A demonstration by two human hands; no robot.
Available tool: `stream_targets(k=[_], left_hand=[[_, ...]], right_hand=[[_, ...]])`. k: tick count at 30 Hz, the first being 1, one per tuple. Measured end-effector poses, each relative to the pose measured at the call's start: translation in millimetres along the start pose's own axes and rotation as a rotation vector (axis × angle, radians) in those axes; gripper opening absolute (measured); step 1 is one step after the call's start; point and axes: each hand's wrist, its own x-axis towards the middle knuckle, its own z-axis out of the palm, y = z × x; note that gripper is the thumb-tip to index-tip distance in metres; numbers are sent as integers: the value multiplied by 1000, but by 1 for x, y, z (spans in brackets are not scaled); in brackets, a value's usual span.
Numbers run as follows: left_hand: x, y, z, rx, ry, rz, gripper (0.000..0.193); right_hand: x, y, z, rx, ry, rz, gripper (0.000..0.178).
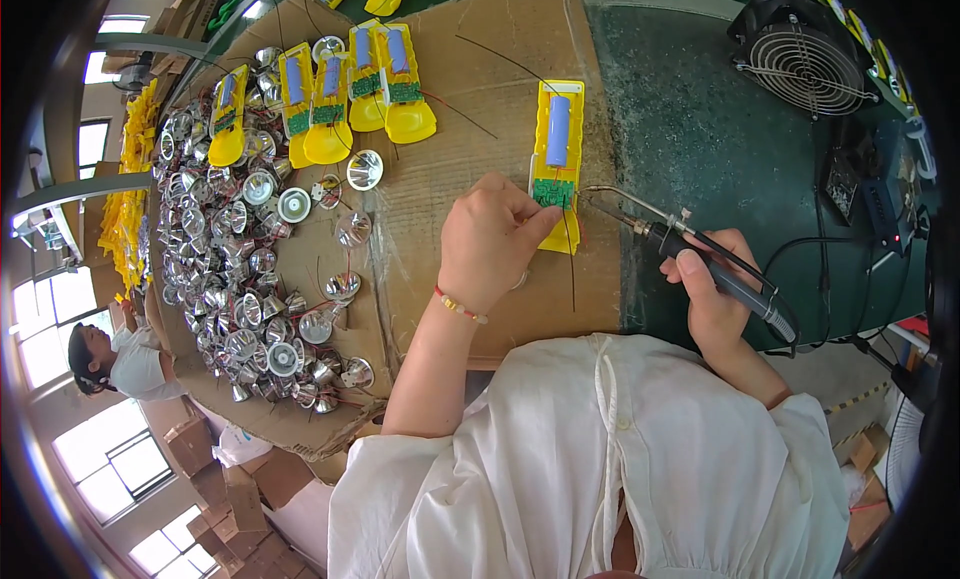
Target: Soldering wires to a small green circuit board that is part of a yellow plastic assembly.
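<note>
**A:** My left hand (488, 241) is curled down on the cardboard sheet (480, 89), fingertips pinched at the lower end of a yellow torch half-shell (557, 169), right by its small green circuit board (552, 192). It isn't gripping the shell so much as pressing and steadying it. A red-and-gold bracelet (460, 307) sits on that wrist.

**B:** And the other one?

**A:** My right hand (712, 289) is closed around the dark handle of a soldering iron (690, 249), thumb on top. The metal tip points left and ends just beside the green board; whether it touches the board I can't tell. The iron's cable runs off to the right over the green mat (700, 139).

**B:** What's on that shell?

**A:** A pale blue cylindrical battery (557, 131) lies lengthwise in its upper part, above the board. Thin dark wires (572, 269) trail from the board down across the cardboard.

**B:** Further out?

**A:** To my left, a big heap of silver reflector cups (235, 279) with loose wires covers the cardboard's left side. Beyond it, a row of more yellow shells (330, 104), each with a blue battery and a green board, lies side by side. At the far right a black fan (805, 54) stands on the mat, well apart from both hands. Another person (125, 364) sits at the far left edge.
</note>
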Motion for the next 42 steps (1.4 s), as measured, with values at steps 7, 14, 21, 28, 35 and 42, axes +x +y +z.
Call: stream_targets(k=[7, 14, 21, 28, 35, 42], left_hand=[[-13, 8, -2, 121, 115, 208, 17], [8, 2, -3, -143, -82, -145, 14], [213, 87, 23, 323, -9, 220, 26], [312, 51, 14, 446, 163, 221, 63], [152, 52, 22, 265, 283, 192, 42], [-7, 13, 28, 42, 383, 215, 55]], right_hand=[[5, 4, -17, 54, 59, -2, 19], [15, 6, -40, -63, 128, 12, 17], [18, 10, -40, -205, 84, 46, 18], [21, 9, -37, -208, 47, 61, 17], [19, 16, -44, -95, 139, 103, 15], [21, 19, -39, -178, 90, -42, 15]])
